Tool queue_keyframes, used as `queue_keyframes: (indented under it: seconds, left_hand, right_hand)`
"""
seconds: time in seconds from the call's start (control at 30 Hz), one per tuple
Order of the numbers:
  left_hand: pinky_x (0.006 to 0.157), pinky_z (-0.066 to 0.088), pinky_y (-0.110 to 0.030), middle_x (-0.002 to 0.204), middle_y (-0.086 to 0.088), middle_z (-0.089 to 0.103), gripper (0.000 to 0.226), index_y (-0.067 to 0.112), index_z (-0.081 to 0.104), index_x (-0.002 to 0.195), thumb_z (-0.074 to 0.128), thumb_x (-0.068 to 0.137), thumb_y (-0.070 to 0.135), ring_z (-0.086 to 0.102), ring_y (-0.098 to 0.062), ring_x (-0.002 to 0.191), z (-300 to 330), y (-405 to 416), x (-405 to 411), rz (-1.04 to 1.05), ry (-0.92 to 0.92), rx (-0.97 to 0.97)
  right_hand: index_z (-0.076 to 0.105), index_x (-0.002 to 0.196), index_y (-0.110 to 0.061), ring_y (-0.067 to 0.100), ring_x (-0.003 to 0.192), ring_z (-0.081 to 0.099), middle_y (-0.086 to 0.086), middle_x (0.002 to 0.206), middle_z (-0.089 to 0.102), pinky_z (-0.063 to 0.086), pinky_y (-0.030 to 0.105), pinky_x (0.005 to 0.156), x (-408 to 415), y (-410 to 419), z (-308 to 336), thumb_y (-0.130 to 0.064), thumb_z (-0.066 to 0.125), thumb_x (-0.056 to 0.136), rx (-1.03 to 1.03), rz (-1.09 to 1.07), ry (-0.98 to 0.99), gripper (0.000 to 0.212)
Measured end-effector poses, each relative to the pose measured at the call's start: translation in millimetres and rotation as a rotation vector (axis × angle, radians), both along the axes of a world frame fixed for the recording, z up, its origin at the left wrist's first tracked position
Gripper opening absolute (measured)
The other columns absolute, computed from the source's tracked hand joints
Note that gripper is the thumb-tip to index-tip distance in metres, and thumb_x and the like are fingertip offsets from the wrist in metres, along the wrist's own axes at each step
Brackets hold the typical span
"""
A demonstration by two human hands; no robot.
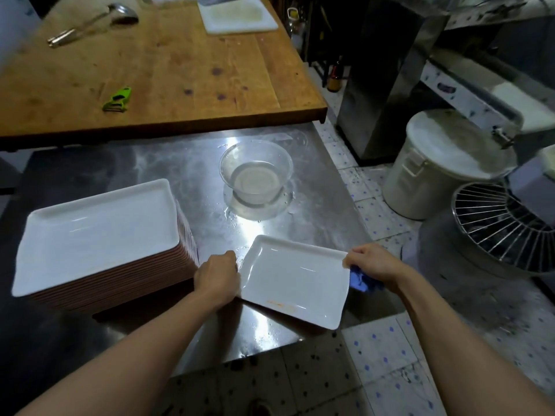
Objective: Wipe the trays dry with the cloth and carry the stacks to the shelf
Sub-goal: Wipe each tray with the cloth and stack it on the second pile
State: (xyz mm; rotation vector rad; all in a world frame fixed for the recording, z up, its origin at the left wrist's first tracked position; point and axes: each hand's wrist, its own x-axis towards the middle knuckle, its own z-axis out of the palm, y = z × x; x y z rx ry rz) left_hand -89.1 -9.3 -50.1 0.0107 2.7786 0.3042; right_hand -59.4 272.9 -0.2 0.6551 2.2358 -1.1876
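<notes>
One white tray (295,280) is held over the near corner of the steel table (192,172), just right of the tray stack (99,238), which I take as landmark. The left hand (216,279) grips the tray's left edge w/ curled fingers; this hand is between stack and tray, very near the stack's right side. The right hand (374,264) holds the tray's far right corner and at the same time has the blue cloth (362,280) bunched under the palm, so cloth is touching the tray edge.

The tray surface is glossy, and an orange-brown smear shows near its front edge, so I judge it is not yet fully wiped. The top tray of the stack looks clean, but if it is dry I cannot tell.

Beyond the stack, to the right & further back, stands a clear bowl (256,172) w/ water, and drops lie on the steel around it.

Progress, as judgement: wiping is under way, approx. one tray at a time. Many trays are already piled. Carrying the stack to the shelf is not begun; no shelf is visible here.
</notes>
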Motion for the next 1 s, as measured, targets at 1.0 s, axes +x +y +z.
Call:
queue_keyframes:
  seconds: [1.0]
  left_hand:
    - [0.081,0.054,-0.038,0.097,-0.012,0.069,0.032,0.01,0.061,0.105,0.07,0.077,0.023,0.067,-0.029,0.09,26,-6,26,0.335,-0.1,0.433]
  right_hand:
    - [0.065,0.087,-0.01,0.008,0.027,0.042,0.0,0.04,0.056,0.027,0.012,0.031,-43,-67,28,-0.005,0.044,0.079,-0.055,-0.22,0.365,0.023]
